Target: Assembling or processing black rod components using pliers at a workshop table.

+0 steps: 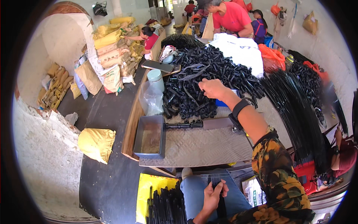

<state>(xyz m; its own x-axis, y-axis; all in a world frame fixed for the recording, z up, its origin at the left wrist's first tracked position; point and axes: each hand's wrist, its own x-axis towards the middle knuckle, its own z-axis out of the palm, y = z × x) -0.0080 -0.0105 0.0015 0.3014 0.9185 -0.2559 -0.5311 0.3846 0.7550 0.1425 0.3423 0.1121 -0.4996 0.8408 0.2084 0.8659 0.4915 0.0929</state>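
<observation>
In the head view, your right hand [214, 89] reaches out over the table [201, 147] to the pile of black tubular pieces [190, 100]. The pile spreads in front of that hand and to both sides of it, with the nearest pieces right beneath your fingers. Those fingers are curled in, the fingertips turned toward the pile; you cannot tell from here whether they close on a piece. A blue container [221, 102] sits under your wrist, partly hidden by your forearm.

Your left hand [213, 196] is low, over your lap [195, 194], clamped around a bundle of thin dark strips [216, 180]. The bundle stands out above your thumb and runs down below your palm, well apart from the pile.

Left of your lap, black rods [167, 205] lie on a yellow sack [143, 192]. At the table's near left corner is a grey tray [150, 140], and a row of black pieces [184, 125] stretches from its right side. Beyond the tray are a clear plastic bag [152, 101] and a pale, lidded jar [156, 79]. Long black rods [294, 112] fan out to the right of your forearm.
</observation>
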